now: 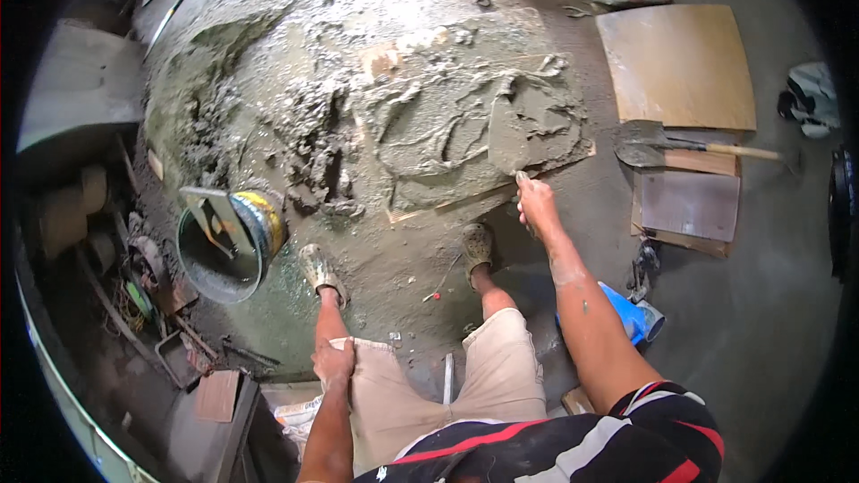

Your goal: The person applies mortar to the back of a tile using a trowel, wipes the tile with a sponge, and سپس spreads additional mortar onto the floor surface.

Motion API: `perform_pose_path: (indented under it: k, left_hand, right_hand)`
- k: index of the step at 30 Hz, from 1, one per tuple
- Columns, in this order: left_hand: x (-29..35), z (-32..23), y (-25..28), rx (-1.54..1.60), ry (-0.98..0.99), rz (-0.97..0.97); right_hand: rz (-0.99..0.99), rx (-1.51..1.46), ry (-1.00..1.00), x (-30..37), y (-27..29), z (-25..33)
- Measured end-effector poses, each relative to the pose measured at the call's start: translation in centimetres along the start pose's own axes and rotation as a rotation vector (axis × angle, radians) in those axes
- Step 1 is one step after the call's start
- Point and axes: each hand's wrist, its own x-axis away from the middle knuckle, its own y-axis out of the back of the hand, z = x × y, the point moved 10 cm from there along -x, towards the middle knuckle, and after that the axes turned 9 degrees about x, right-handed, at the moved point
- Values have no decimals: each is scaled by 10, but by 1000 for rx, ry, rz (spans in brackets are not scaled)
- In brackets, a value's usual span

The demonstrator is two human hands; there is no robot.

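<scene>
A trowel (508,141) is in my right hand (538,207), its fingers closed around the handle. The blade lies on a thick layer of wet grey mortar (420,125), at the near right part of it. This mortar is spread in ridges over a flat board (438,207), whose pale edges show at the front and right. My left hand (334,360) rests on my left leg by the knee and holds no tool; its fingers show only in part.
A bucket (224,291) with a float-like tool (217,219) across its rim stands left. Loose wet mortar heaps up beyond it. To the right are a shovel (689,145), a tan board (680,63) and a blue container (625,309). Clutter lines the left wall.
</scene>
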Motion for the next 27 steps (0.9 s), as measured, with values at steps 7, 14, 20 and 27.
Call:
perform_pose_path:
  k: [7, 14, 20, 27]
  left_hand:
    - [-7, 23, 7, 61, 42, 15]
    - [-35, 34, 28, 296, -29, -144]
    - [-231, 88, 111, 1722, 106, 120]
    - [-382, 38, 182, 2333, 365, 437]
  right_hand:
    - [-110, 642, 572, 3, -82, 125]
    - [-147, 823, 562, 59, -25, 120]
    - [215, 381, 228, 200, -108, 88]
    - [404, 63, -107, 259, -294, 93]
